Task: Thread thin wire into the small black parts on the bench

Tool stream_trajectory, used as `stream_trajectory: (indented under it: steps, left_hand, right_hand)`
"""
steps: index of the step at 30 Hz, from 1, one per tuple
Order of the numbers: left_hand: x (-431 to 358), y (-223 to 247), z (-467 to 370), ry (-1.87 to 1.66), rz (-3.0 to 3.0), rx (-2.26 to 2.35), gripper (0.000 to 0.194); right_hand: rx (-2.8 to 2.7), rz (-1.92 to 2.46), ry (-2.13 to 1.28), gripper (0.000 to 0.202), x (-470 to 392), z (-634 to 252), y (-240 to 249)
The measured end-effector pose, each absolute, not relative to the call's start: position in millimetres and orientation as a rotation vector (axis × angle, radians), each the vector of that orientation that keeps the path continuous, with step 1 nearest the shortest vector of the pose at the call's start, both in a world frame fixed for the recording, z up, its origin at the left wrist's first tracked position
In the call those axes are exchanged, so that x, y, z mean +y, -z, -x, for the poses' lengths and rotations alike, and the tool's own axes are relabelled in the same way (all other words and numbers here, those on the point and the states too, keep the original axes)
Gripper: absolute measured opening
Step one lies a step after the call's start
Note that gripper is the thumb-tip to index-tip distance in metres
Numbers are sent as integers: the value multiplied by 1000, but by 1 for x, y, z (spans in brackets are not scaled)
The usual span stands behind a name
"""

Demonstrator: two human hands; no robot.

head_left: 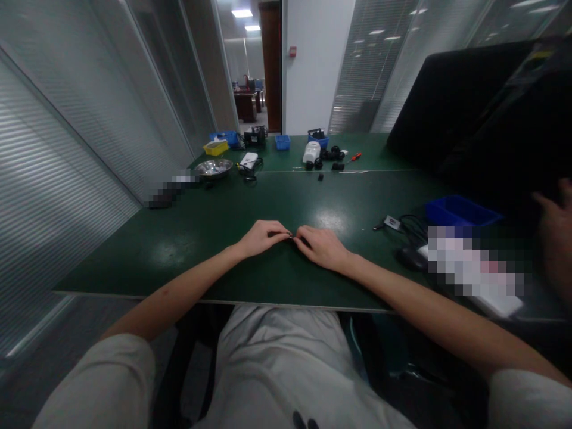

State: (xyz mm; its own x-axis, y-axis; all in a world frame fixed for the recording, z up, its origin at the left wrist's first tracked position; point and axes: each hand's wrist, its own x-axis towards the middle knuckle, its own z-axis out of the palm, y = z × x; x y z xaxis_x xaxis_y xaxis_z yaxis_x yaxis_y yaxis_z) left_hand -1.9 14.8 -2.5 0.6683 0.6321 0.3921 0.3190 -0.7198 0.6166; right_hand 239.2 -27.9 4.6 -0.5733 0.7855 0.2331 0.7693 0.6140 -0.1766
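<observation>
My left hand [264, 237] and my right hand [322, 246] meet just above the green table [232, 280], close to its front edge. Both are closed in a pinch, thumb against fingers. Between the fingertips shows a tiny dark piece with a light glint [292, 236]; its kind is too small to make out. The fingers cover most of it. Bare tabletop surrounds both hands.
At the right lie a blue tray [462, 211], a black mouse [411, 258] and a cable with a white tag [392, 223]. Another person's hand [556, 232] reaches in there. Farther back stand a metal bowl [214, 168], a yellow basket [215, 148] and a red screwdriver [356, 157].
</observation>
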Motion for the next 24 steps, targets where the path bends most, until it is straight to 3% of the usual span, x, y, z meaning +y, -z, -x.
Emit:
stream_trajectory:
  steps: [13,24]
  left_hand:
    - [34,15,9,-827,-2652,968,23]
    - [23,6,14,-737,-2771,952,32]
  right_hand:
    - [-2473,1292,-125,27,-26,-241,-2]
    - [-2444,1276,-133,26,-26,-241,-3]
